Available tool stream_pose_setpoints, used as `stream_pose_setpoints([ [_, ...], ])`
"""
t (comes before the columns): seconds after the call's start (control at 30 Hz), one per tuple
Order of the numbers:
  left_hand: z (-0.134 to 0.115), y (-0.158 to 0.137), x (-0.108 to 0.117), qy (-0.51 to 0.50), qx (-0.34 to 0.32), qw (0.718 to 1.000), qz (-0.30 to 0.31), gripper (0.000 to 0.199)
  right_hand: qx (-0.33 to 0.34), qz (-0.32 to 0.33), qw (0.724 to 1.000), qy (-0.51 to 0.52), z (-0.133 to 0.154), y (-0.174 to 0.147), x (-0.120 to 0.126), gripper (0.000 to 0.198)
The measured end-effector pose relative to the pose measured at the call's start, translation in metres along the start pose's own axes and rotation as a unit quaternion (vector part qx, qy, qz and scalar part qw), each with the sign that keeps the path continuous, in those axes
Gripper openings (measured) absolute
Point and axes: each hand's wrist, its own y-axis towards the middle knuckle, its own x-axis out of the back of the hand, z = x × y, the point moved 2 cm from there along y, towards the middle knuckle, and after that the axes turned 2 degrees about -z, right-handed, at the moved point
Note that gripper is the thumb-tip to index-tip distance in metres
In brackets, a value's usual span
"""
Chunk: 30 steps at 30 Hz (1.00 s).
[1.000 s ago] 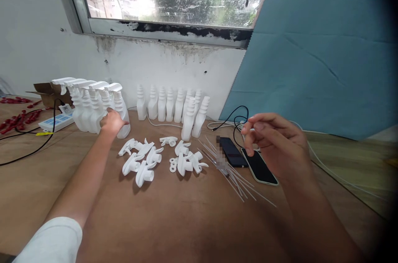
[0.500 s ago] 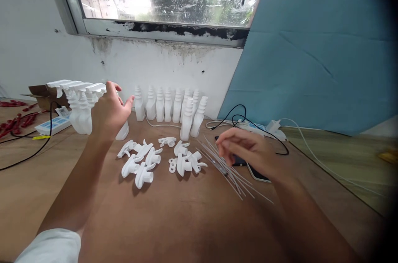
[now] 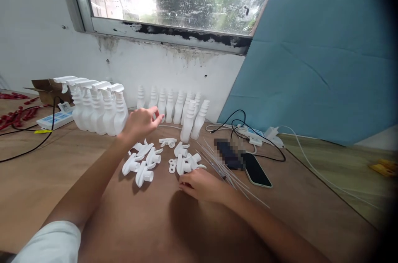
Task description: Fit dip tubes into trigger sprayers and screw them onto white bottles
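Observation:
My left hand (image 3: pixel 143 122) hovers over the table with loosely bent fingers, thumb and forefinger apart, holding nothing that shows. Behind its fingers stand white bottles without heads (image 3: pixel 170 107) in a row by the wall. Left of it, several white spray bottles (image 3: pixel 107 109) wear their trigger heads. My right hand (image 3: pixel 203 184) is low over the table at the near edge of a small pile of white trigger heads (image 3: pixel 183 165), its thumb apart from its fingers and nothing visible between them. A second pile of trigger heads (image 3: pixel 144 174) lies below my left hand.
Thin white tubes (image 3: pixel 230 171) lie fanned out beyond my right wrist. Beside them are a phone (image 3: pixel 257 170) and a blurred dark object (image 3: pixel 229 153). Power strips (image 3: pixel 56 119) with cables sit at both sides. A cardboard box (image 3: pixel 49 91) and red items (image 3: pixel 20 118) are at far left.
My left hand has come away from the headed spray bottles, moving right and toward me. My right hand has moved left and nearer, from above the tubes to the trigger heads.

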Motion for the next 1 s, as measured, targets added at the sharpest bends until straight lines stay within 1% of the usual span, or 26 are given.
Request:
stream_pose_setpoints([
  [0.07,0.004,0.004,-0.029,-0.027,-0.030,0.997,0.064,0.035,0.021,-0.039,0.999,-0.019,0.002,0.006,-0.020,0.023],
  [0.1,0.006,0.004,-0.045,-0.047,-0.048,0.993,0.097,0.036,0.045,-0.075,0.996,-0.031,0.002,0.007,-0.029,0.024],
  [0.13,0.009,0.004,-0.061,-0.061,-0.065,0.988,0.124,0.036,0.069,-0.107,0.991,-0.041,0.002,0.008,-0.038,0.024],
  [0.2,0.016,0.002,-0.091,-0.081,-0.090,0.978,0.167,0.042,0.095,-0.143,0.984,-0.043,-0.001,0.009,-0.051,0.023],
  [0.3,0.025,-0.005,-0.126,-0.102,-0.106,0.966,0.213,0.062,0.107,-0.179,0.977,-0.037,-0.006,0.006,-0.059,0.018],
  [0.37,0.029,-0.009,-0.141,-0.115,-0.108,0.960,0.231,0.064,0.110,-0.193,0.974,-0.041,-0.007,0.005,-0.058,0.017],
  [0.47,0.033,-0.011,-0.154,-0.134,-0.112,0.952,0.250,0.057,0.115,-0.194,0.973,-0.044,-0.007,0.004,-0.056,0.017],
  [0.6,0.038,-0.008,-0.162,-0.169,-0.101,0.947,0.256,0.053,0.118,-0.182,0.976,-0.033,-0.009,0.003,-0.056,0.017],
  [0.87,0.044,0.001,-0.167,-0.248,-0.033,0.942,0.224,0.052,0.116,-0.159,0.980,0.010,-0.016,-0.003,-0.053,0.020],
  [1.0,0.046,0.005,-0.166,-0.299,-0.003,0.932,0.205,0.050,0.104,-0.158,0.982,0.027,-0.017,-0.004,-0.052,0.021],
])
